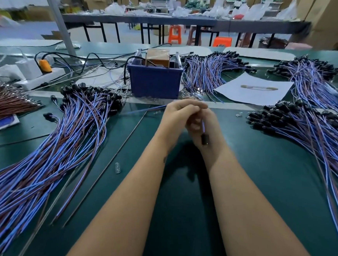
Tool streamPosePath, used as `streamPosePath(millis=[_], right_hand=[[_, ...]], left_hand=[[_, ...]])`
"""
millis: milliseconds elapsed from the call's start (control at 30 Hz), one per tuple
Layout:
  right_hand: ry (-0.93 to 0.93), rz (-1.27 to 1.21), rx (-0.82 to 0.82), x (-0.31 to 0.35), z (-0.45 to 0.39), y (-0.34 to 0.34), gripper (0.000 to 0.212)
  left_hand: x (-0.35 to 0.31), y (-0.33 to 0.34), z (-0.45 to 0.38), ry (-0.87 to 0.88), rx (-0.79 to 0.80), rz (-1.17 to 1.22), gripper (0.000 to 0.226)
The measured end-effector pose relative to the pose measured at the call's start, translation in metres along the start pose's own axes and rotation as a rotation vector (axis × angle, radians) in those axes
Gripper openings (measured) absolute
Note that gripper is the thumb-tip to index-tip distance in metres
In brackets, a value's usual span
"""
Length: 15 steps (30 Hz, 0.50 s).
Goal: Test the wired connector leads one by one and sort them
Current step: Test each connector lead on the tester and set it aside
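- One lead (203, 126) is in your grasp at the middle of the green bench (262, 182); its black connector (205, 139) hangs down over your right wrist, and a blurred blue wire runs off to the left from your fingers.
- Your left hand (178, 113) lies over the right hand (204, 124), fingers curled and pinching the wire; the right fingers are mostly hidden, so you cannot tell their grip.
- Just beyond your hands stands a blue bin (155, 84) holding a brown box with upright metal posts.
- To the left, a large fan of blue and brown leads (50, 151) spreads toward the near edge.
- To the right, another pile of leads (308, 126) lies with connectors pointing inward; more heaps sit farther back.
- A white sheet (259, 94) with a slim tube on it lies right of the bin.
- A small clear bulb (117, 167) rests near your left forearm.
- A white power strip (40, 77) with an orange plug sits at far left.
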State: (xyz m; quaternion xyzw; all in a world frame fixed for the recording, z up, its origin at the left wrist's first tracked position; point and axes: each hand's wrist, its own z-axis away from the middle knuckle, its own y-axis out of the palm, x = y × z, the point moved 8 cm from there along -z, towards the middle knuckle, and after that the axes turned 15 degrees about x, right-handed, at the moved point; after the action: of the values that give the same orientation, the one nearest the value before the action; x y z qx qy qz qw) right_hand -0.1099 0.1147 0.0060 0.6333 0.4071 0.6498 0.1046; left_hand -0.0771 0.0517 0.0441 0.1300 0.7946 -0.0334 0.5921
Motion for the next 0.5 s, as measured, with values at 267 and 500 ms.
streamPosePath(millis=[267, 500], right_hand=[[-0.243, 1.221, 0.03, 0.003, 0.013, 0.043, 0.017], [-0.076, 1.152, -0.02, -0.006, 0.008, 0.029, 0.016]], left_hand=[[0.033, -0.052, 0.005, -0.262, -0.411, 0.257, 0.037], [0.033, -0.07, 0.011, -0.112, -0.521, 0.192, 0.03]])
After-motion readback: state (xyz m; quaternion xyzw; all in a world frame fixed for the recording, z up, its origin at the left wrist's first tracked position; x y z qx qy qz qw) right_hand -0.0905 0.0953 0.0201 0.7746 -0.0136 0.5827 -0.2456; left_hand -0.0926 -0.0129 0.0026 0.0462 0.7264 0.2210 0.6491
